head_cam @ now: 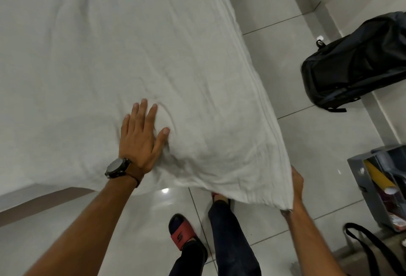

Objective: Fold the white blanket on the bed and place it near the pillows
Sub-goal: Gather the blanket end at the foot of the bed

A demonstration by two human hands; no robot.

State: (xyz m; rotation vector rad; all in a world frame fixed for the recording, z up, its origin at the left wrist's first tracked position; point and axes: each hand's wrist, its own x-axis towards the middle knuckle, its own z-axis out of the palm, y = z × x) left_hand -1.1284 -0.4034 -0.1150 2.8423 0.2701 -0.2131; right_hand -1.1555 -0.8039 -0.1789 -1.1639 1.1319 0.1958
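Left hand [140, 135] flat and spread on the white blanket [153, 56] over the bed [33, 187], right hand [295, 190] pinching its hanging corner; likely slide to the floor [307, 144] if released.

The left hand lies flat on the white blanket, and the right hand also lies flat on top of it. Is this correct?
Not quite. In the head view the left hand lies flat on the white blanket, but the right hand holds the blanket's corner at the edge, off the bed.
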